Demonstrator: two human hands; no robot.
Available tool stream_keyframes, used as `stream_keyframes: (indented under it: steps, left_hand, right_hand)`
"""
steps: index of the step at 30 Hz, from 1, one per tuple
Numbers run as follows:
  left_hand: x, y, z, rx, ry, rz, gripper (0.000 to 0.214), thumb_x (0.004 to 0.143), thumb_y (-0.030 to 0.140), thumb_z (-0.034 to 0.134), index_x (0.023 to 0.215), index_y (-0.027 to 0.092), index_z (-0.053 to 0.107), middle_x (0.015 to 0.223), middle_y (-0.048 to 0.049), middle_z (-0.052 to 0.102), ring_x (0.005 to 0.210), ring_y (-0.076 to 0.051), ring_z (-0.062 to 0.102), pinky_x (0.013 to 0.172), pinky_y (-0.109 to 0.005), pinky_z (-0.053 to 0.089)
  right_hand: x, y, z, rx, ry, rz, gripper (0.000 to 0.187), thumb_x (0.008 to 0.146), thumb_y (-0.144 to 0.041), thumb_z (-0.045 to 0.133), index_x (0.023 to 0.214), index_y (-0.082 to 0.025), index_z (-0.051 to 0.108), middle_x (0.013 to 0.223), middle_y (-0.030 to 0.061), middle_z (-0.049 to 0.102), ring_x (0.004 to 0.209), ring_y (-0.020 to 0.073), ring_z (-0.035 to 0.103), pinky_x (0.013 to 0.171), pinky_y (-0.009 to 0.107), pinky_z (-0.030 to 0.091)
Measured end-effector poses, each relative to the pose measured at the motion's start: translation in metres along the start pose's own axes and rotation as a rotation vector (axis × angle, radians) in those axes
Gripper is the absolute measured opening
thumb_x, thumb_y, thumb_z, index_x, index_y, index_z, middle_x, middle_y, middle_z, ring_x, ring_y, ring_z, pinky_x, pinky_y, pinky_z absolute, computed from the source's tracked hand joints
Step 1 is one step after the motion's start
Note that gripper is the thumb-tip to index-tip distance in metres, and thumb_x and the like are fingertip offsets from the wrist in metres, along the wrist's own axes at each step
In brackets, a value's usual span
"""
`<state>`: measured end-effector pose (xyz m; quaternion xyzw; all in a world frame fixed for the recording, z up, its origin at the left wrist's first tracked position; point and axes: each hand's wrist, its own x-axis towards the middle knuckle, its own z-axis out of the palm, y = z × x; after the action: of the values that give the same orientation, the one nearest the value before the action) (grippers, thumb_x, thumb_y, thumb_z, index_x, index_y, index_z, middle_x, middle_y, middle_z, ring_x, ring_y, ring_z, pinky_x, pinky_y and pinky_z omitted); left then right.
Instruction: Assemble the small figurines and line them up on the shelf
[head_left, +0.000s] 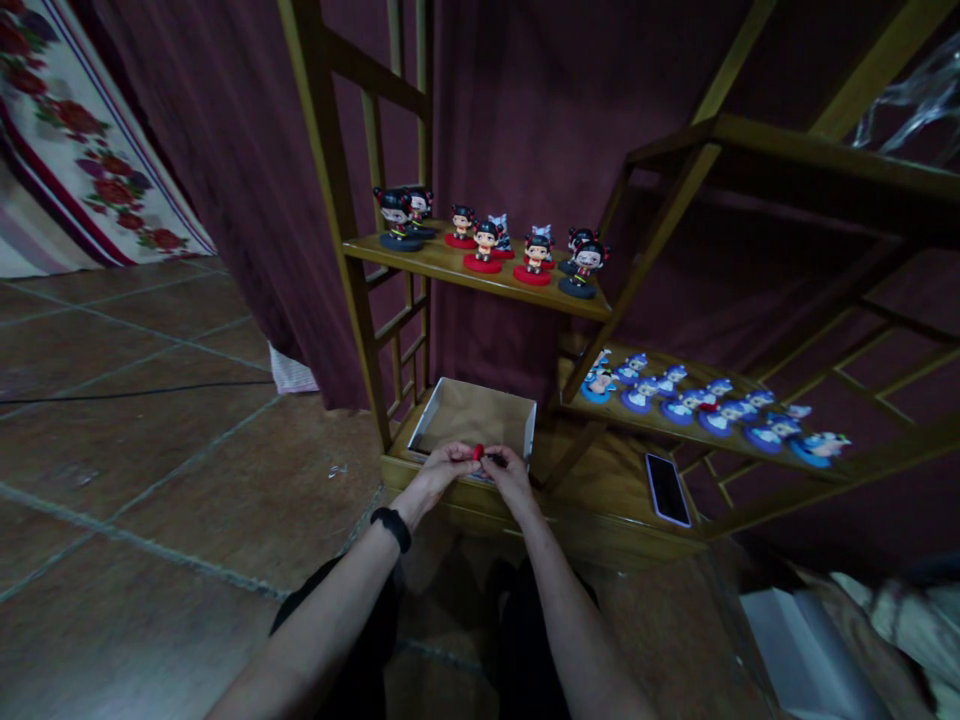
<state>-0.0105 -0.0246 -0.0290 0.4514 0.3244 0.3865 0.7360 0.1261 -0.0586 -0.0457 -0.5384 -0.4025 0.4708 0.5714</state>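
My left hand [448,464] and my right hand [511,474] meet over the near edge of an open, shallow cardboard box [442,415]. Between their fingertips is a small red-and-black figurine [478,453]; its red part shows on the left side, while dark bits show by the right fingers. Both hands are closed in a pinch on it, and the fingers hide most of its shape. The box has white outer sides and a brown inside, and stands on the bottom board of the wooden shelf [442,262].
Several figurines [487,242] on red or dark bases stand on the upper left board. Blue and purple figurines [686,402] line the lower right board. A phone [667,489] lies beneath them. A grey box [810,650] is on the floor at the right.
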Motion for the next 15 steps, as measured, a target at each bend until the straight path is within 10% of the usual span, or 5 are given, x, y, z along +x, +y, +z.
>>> stream_keyframes:
  steps: [15]
  left_hand:
    - [-0.0013, 0.0033, 0.0031, 0.063, 0.014, 0.042, 0.034, 0.05, 0.025, 0.079, 0.073, 0.012, 0.057, 0.066, -0.002, 0.067, 0.062, -0.014, 0.063, 0.068, -0.029, 0.048]
  right_hand:
    - [-0.0041, -0.0061, 0.0021, 0.046, -0.001, 0.011, 0.027, 0.057, -0.036, 0.067, 0.078, -0.021, 0.059, 0.073, -0.0016, 0.062, 0.064, 0.0141, 0.059, 0.065, 0.032, 0.053]
